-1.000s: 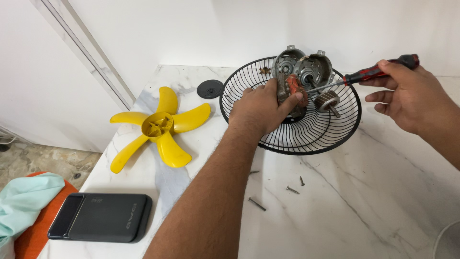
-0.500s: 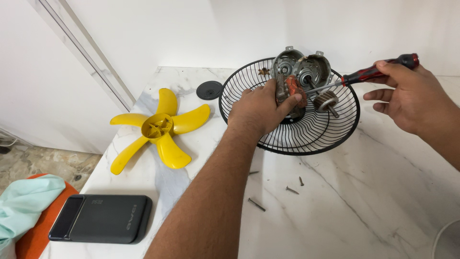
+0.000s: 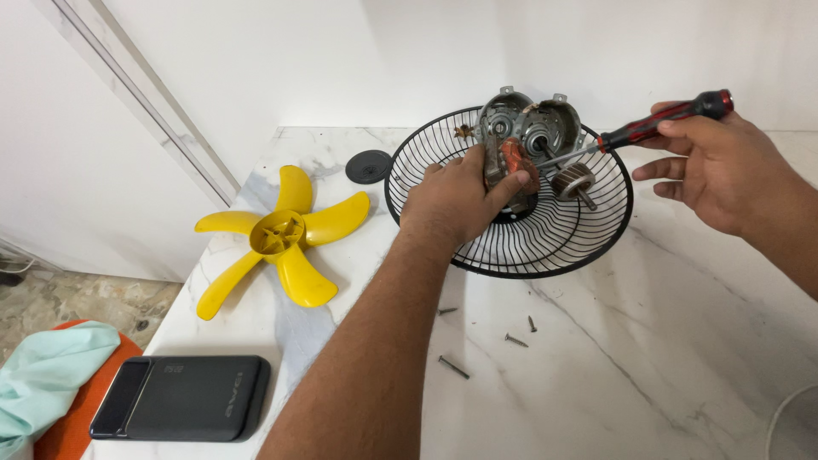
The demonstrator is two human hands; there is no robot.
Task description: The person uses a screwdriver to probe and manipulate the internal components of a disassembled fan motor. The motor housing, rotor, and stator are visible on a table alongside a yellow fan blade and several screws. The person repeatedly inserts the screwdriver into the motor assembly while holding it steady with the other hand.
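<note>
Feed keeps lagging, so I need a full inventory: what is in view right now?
fan guard: 1, black wire, on marble counter
motor housing: 1, grey metal, in the guard
rotor: 1, brown, beside motor
fan blade: 1, yellow, counter left
round cap: 1, black, behind blade
screws: about four, loose, near guard
flat case: 1, black, counter corner
cloth: 1, pale green, lower left
screwdriver: 1, red-black, in right hand
left hand: grips motor

fan blade [image 3: 279, 239] left of the wire guard [image 3: 545, 247], motor [image 3: 527, 128] inside it, screws [image 3: 484, 341] in front
</note>
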